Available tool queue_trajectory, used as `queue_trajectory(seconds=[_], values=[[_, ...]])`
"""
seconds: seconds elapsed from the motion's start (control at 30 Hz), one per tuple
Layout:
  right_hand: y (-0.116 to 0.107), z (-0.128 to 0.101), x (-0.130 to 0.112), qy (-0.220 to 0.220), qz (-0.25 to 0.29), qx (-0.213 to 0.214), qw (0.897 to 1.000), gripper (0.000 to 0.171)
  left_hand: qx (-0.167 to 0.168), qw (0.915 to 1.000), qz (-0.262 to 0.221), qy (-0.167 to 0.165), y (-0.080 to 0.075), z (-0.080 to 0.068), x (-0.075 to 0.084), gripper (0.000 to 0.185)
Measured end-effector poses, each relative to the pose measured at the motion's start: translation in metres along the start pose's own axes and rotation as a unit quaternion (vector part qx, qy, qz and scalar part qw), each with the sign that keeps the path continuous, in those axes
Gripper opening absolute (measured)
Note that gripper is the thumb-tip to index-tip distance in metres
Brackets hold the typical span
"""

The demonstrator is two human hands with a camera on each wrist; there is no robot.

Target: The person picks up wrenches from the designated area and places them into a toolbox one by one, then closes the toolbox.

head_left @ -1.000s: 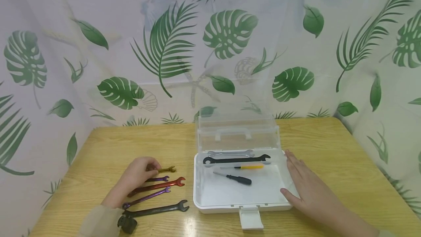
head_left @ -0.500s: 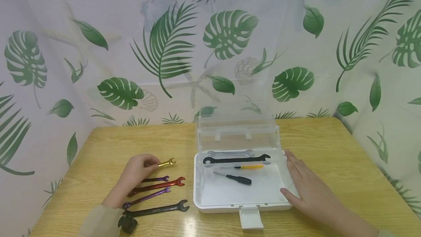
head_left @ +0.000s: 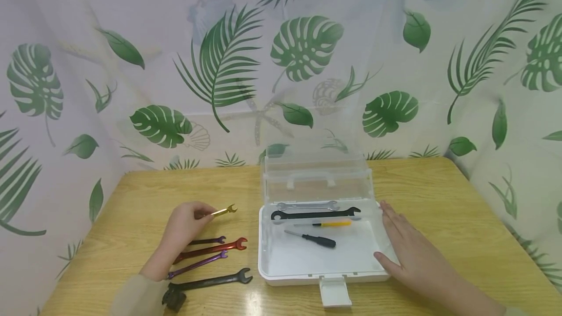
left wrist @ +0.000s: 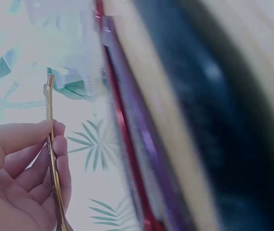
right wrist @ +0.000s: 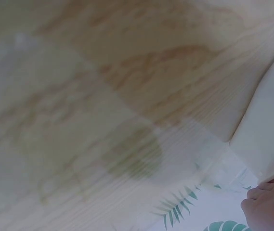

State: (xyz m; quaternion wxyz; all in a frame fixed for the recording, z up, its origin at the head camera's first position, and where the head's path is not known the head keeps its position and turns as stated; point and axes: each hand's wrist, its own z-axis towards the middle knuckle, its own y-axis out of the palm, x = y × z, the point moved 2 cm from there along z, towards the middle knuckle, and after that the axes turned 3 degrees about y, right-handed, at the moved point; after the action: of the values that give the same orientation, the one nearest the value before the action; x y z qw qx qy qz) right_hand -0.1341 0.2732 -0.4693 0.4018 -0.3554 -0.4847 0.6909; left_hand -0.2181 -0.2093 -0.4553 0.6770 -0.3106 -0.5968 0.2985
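My left hand (head_left: 186, 223) pinches a small gold wrench (head_left: 225, 210) between thumb and fingers, just above the table; the left wrist view shows the gold wrench (left wrist: 49, 103) standing out past the thumb. To the right is a white toolbox (head_left: 298, 261), its clear lid (head_left: 316, 189) raised. My right hand (head_left: 414, 252) rests with straight fingers along the toolbox's right wall. Inside lie a silver wrench (head_left: 307, 206), a black wrench (head_left: 313, 214), a yellow-handled tool (head_left: 335, 224) and a black-handled screwdriver (head_left: 322, 241).
Left of the toolbox lie a short purple wrench (head_left: 210, 241), a red wrench (head_left: 215, 249), a longer purple wrench (head_left: 199, 264) and a large black wrench (head_left: 215, 281). The toolbox's latch (head_left: 335, 291) hangs down in front. A leaf-patterned curtain (head_left: 307, 87) stands behind the wooden table (head_left: 210, 184).
My left hand has lifted the gold wrench off the table beside the purple one and moved it slightly away from me, its open end tipping up. The right hand has stayed still.
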Motion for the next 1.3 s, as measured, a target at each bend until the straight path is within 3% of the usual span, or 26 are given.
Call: queue_trajectory(seconds=[0.7, 0.9, 1.3], values=[[-0.001, 0.001, -0.001, 0.004, -0.007, -0.007, 1.000, 0.089, -0.012, 0.9981, -0.037, 0.047, -0.009, -0.001, 0.053, 0.011], [0.001, -0.001, -0.001, -0.005, -0.008, 0.011, 1.000, 0.089, -0.023, 0.9970, -0.045, 0.059, -0.005, -0.001, 0.066, 0.011], [-0.001, 0.000, -0.002, 0.005, -0.009, -0.003, 1.000, 0.090, -0.036, 0.9944, -0.038, 0.092, 0.016, 0.007, 0.094, 0.011]])
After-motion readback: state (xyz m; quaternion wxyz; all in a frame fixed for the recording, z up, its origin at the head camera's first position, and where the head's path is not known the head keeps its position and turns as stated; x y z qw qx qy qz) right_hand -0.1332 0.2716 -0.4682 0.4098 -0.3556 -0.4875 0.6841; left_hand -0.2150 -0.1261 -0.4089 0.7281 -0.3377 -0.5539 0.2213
